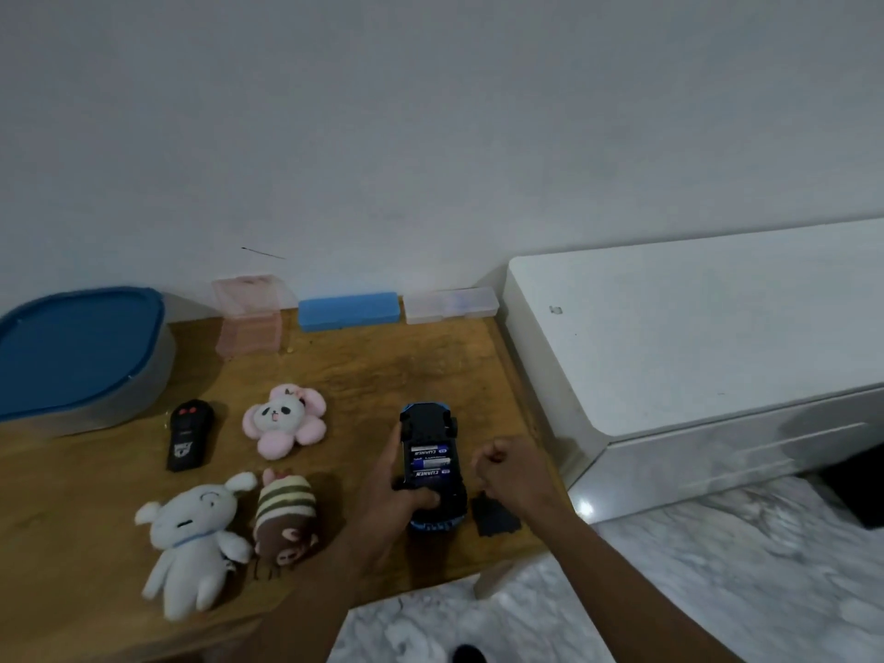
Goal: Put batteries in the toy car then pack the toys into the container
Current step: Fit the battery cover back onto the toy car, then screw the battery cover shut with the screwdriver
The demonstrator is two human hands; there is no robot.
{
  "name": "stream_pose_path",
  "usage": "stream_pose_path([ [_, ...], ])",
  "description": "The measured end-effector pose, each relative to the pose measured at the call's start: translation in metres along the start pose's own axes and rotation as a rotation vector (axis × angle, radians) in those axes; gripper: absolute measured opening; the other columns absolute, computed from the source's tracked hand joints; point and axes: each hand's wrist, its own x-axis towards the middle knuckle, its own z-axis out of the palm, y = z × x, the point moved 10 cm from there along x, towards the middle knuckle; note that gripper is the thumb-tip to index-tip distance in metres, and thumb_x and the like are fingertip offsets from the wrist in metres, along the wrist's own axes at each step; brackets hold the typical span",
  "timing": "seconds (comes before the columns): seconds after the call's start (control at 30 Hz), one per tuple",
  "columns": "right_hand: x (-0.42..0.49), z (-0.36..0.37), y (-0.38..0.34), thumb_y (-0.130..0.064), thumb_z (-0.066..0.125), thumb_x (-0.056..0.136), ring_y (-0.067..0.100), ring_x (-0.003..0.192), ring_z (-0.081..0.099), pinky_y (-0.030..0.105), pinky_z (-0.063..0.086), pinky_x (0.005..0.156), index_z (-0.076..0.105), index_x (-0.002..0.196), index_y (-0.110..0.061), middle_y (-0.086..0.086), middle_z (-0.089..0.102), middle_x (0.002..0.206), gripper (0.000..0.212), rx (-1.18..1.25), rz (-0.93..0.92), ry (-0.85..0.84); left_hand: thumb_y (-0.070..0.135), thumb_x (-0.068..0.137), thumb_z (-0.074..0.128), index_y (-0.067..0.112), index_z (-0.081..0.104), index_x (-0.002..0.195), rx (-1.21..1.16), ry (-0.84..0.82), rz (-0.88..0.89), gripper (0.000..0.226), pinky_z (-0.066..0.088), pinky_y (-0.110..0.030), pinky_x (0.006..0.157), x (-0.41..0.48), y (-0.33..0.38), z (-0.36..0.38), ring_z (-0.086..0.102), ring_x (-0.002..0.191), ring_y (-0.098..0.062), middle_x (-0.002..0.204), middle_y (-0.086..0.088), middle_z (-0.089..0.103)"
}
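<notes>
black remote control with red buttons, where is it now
Head view, left side of the wooden table: the black remote control lies beside the blue-lidded grey container, left of the pink panda flower plush.

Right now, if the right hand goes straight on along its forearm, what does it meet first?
Most likely the toy car, held upside down in the left hand. The right hand points forward and to the left, toward it. Its height is unclear, so it might pass over.
</notes>
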Motion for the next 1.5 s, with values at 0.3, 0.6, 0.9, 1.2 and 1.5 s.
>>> stream_pose_path([
  [0.3,0.001,0.009,0.047,-0.019,0.072,0.074,0.016,0.092,0.062,0.025,0.052,0.077,0.069,0.099,-0.018,0.002,0.067,0.101,0.025,-0.364,-0.087,-0.128,-0.016,0.073,0.067,0.047,0.028,0.147,-0.049,0.082,-0.143,0.105,0.047,-0.048,0.103,-0.009,-0.031,0.007,0.063,0.112,-0.016,0.119,0.011,0.067],
  [0.6,-0.004,0.014,0.054,-0.025,0.072,0.079,0.026,0.121,0.046,0.024,0.046,0.095,0.054,0.124,-0.012,0.010,0.043,0.137,0.050,-0.519,-0.198,-0.040,-0.017,0.072,0.065,0.051,0.028,0.145,-0.100,0.127,-0.094,0.106,0.052,-0.048,0.097,-0.024,-0.037,0.013,0.065,0.112,-0.019,0.121,0.006,0.068],
  [0.9,-0.001,0.014,0.053,-0.023,0.074,0.078,0.026,0.123,0.044,0.030,0.042,0.098,0.054,0.124,-0.013,0.009,0.040,0.138,0.051,-0.505,-0.197,-0.067,-0.019,0.076,0.062,0.045,0.024,0.149,-0.120,0.154,-0.077,0.105,0.056,-0.039,0.089,-0.032,-0.033,0.016,0.067,0.107,-0.017,0.120,0.005,0.068],
  [1.2,0.004,-0.005,0.053,-0.009,0.072,0.079,0.011,0.076,0.058,0.018,0.043,0.059,0.060,0.080,-0.022,-0.003,0.062,0.081,0.018,-0.230,-0.107,-0.045,-0.017,0.074,0.065,0.047,0.026,0.149,-0.110,0.107,-0.120,0.106,0.048,-0.049,0.102,-0.029,-0.036,0.008,0.064,0.114,-0.021,0.123,0.002,0.068],
  [1.5,0.012,-0.038,0.031,-0.008,0.076,0.078,0.020,0.063,0.068,0.036,0.059,0.068,0.069,0.078,-0.013,0.009,0.072,0.075,0.009,0.253,0.045,-0.043,-0.010,0.068,0.068,0.050,0.036,0.142,-0.039,0.038,-0.068,0.101,0.043,-0.050,0.107,-0.018,-0.005,-0.013,0.061,0.118,-0.018,0.124,0.010,0.067],
])
